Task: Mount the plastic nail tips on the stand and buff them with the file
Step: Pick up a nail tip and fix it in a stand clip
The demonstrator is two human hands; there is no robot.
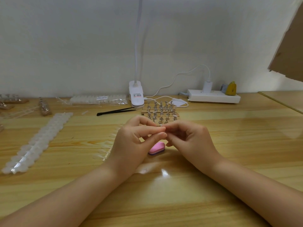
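Wood desk (213, 145): left hand (131, 141) and right hand (188, 138) pinch fingertips together, contents unclear, likely a tip; stand (161, 112) behind, file (156, 149) below.

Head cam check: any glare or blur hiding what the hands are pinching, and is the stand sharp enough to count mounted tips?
Head view: lamp glare streaks the table in front of the wrists, clear of the work; left hand and right hand meet fingertip to fingertip, the pinched item too small to tell; the stand is soft, its pegs too blurred to count tips; edges bow from wide-angle distortion.
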